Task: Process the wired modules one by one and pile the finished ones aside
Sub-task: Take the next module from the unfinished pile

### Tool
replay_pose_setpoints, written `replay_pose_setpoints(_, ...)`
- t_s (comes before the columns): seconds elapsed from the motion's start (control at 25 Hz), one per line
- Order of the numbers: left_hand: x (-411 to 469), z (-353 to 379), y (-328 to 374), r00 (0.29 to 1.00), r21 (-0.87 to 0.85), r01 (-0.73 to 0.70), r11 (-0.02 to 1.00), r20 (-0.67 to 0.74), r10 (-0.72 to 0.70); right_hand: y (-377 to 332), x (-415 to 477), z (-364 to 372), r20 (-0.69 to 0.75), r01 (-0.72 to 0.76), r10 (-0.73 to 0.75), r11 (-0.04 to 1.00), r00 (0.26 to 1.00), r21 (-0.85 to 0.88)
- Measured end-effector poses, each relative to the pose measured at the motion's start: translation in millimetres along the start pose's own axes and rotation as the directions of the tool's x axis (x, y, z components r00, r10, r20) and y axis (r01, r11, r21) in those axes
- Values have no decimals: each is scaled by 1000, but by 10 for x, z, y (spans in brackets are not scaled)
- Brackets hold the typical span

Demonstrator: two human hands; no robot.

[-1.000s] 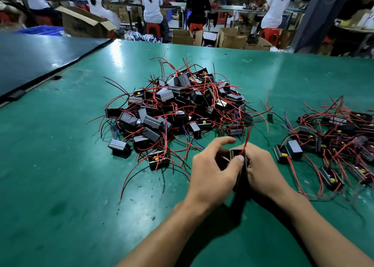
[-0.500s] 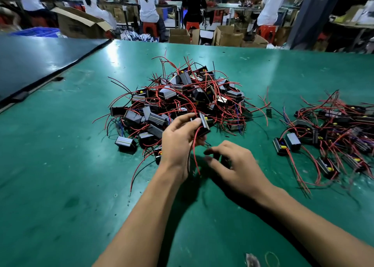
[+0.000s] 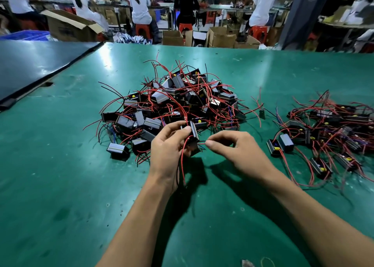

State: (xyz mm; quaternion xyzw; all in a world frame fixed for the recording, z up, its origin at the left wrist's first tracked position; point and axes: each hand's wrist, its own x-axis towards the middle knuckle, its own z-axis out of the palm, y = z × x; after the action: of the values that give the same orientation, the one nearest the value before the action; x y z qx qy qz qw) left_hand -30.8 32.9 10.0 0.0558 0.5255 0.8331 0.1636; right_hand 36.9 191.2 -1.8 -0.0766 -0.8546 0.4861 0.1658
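A big heap of black wired modules (image 3: 178, 102) with red leads lies in the middle of the green table (image 3: 60, 175). My left hand (image 3: 168, 145) grips one black module (image 3: 194, 134) just above the table at the heap's near edge, its red lead hanging down past my wrist. My right hand (image 3: 232, 151) is right beside it, thumb and forefinger pinching a thin wire at the module's lower end. A second, flatter pile of modules (image 3: 332, 129) spreads at the right.
One small loose module (image 3: 262, 113) lies between the two piles. A dark table (image 3: 30, 64) adjoins at the left. Behind the far edge stand cardboard boxes (image 3: 220, 36) and seated people. A scrap and a rubber band (image 3: 267, 262) lie at the near edge.
The module both hands held a second ago is gone from them. My left hand took a new one from the heap and drew it nearer; my right hand lifted off the table to its wire.
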Motion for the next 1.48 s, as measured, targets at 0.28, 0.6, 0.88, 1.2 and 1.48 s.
replay_pose_setpoints(0.28, 24, -19, -192, 1000, 314, -10, 949, 26, 2, 211, -171, -467, -51, -158, 275, 683, 960, 713)
replay_pose_setpoints(0.6, -5, -13, -355, 988, 659, -155, 736, 86, 131, 295, -162, -402, 125, -373, 396, 649, 910, 663)
replay_pose_setpoints(0.88, 37, 78, -468, 964, 714, -262, 649, 162, 211, 358, -158, -312, 124, -397, 405, 707, 906, 586)
replay_pose_setpoints(1.2, 134, -13, -374, 981, 729, -171, 663, 190, 44, 334, -178, -321, 107, -370, 395, 685, 913, 627)
replay_pose_setpoints(1.48, 176, -49, -360, 993, 594, -80, 800, 118, 11, 344, -83, -384, 73, -392, 485, 598, 871, 699)
